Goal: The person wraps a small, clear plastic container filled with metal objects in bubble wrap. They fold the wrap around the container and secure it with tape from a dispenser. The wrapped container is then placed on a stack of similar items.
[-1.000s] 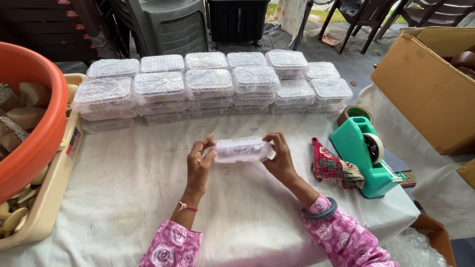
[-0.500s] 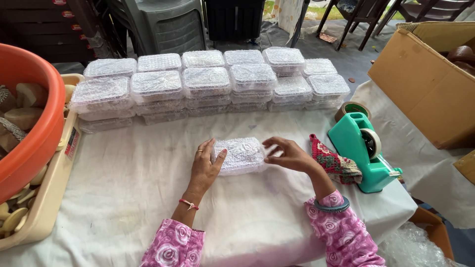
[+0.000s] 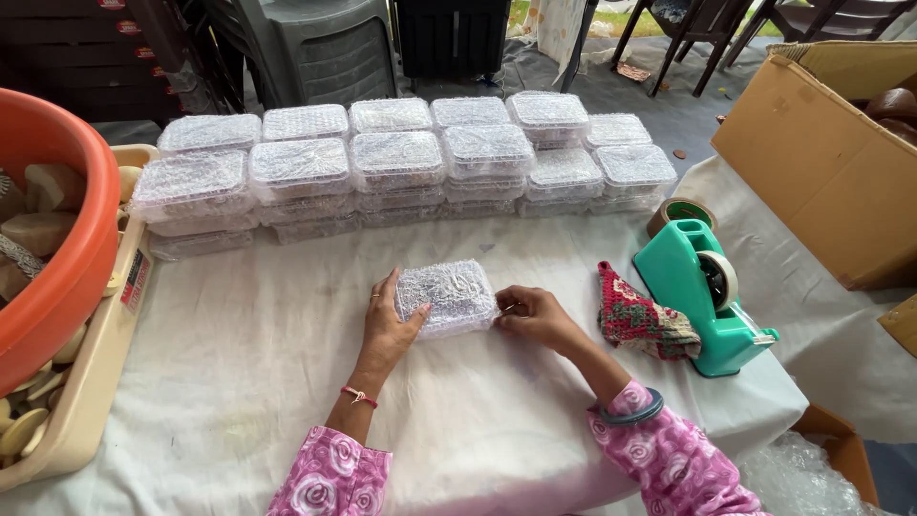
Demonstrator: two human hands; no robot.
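A clear plastic box wrapped in bubble wrap lies flat on the white cloth in front of me. My left hand presses against its left side, fingers along the edge. My right hand touches its right end with the fingertips. Both sleeves are pink and floral.
Stacked rows of wrapped clear boxes fill the far side. A teal tape dispenser and a crocheted cloth sit at right, a cardboard box beyond. An orange basin and beige tray are at left.
The wrapped box was held up between both hands; it now lies flat on the cloth, with the hands moved to its two sides.
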